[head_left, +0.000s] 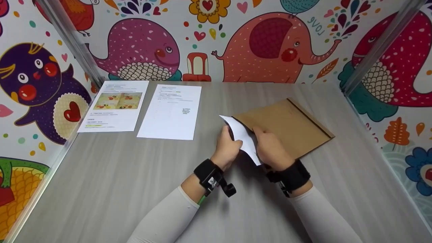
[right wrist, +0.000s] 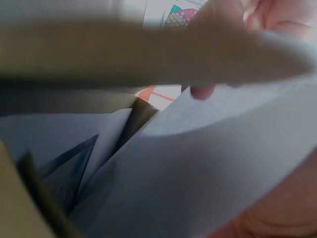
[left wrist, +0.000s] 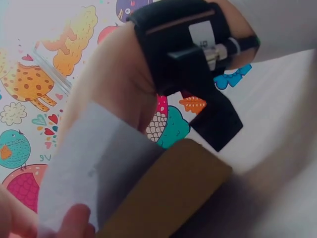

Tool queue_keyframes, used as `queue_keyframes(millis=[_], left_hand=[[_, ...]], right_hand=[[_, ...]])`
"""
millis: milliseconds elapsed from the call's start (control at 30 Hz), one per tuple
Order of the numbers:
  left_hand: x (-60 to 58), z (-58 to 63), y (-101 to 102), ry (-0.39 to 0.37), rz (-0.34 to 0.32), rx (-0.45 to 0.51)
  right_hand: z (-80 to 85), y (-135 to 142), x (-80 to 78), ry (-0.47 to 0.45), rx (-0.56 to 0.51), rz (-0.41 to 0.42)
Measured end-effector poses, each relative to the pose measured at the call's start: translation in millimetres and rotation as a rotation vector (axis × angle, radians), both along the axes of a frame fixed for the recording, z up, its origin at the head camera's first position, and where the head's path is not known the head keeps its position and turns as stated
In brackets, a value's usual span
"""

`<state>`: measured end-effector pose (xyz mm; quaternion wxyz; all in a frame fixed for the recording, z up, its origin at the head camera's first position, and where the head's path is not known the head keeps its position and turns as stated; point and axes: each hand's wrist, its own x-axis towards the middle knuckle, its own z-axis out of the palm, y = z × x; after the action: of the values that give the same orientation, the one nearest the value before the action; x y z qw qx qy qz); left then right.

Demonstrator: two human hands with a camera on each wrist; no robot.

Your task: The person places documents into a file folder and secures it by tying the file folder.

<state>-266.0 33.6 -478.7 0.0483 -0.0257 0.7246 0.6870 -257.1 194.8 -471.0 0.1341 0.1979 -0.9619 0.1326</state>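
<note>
A brown kraft envelope (head_left: 287,128) lies slantwise on the table, its near-left mouth lifted. My right hand (head_left: 272,150) grips the envelope at that mouth, thumb along the upper side. A white paper sheet (head_left: 245,138) juts from the mouth, bent into a curve. My left hand (head_left: 226,146) pinches this sheet, thumb on the face toward the envelope. In the left wrist view the sheet (left wrist: 94,168) runs beside the envelope's edge (left wrist: 173,186). The right wrist view looks into the mouth, where the sheet (right wrist: 213,148) and some dark printed lines show; its far end is hidden.
Two printed pages lie at the table's back left: one with a colour picture (head_left: 113,118), the other mostly text (head_left: 165,125). Patterned walls (head_left: 202,44) with metal corner posts enclose the back and sides. Each wrist carries a black strap (head_left: 207,173) with a camera.
</note>
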Motion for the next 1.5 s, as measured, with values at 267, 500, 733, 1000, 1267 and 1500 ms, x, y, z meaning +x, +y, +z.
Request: queue_keyframes(millis=[267, 500, 733, 1000, 1267, 1500], left_hand=[[-2.8, 8.6, -1.5, -0.056, 0.012, 0.091], [-4.0, -3.1, 0.5, -0.025, -0.005, 0.166], [-5.8, -9.8, -3.2, -0.084, -0.034, 0.233], [-8.0, -24.1, -4.1, -0.077, -0.036, 0.21], [-13.0, -49.9, -1.6, -0.078, -0.032, 0.268], [-12.1, -42.2, 0.9, -0.164, -0.024, 0.258]], right_hand=[[0.5, -3.5, -0.6, -0.038, 0.041, -0.078], [5.0, 3.8, -1.6, 0.011, -0.021, -0.059], [14.3, 5.9, -2.5, -0.034, -0.026, -0.143], [-1.1, -4.7, -7.6, -0.102, 0.053, -0.199], [-26.8, -7.8, -14.1, -0.068, 0.122, -0.192], [-32.7, -8.8, -13.9, -0.304, 0.156, -0.319]])
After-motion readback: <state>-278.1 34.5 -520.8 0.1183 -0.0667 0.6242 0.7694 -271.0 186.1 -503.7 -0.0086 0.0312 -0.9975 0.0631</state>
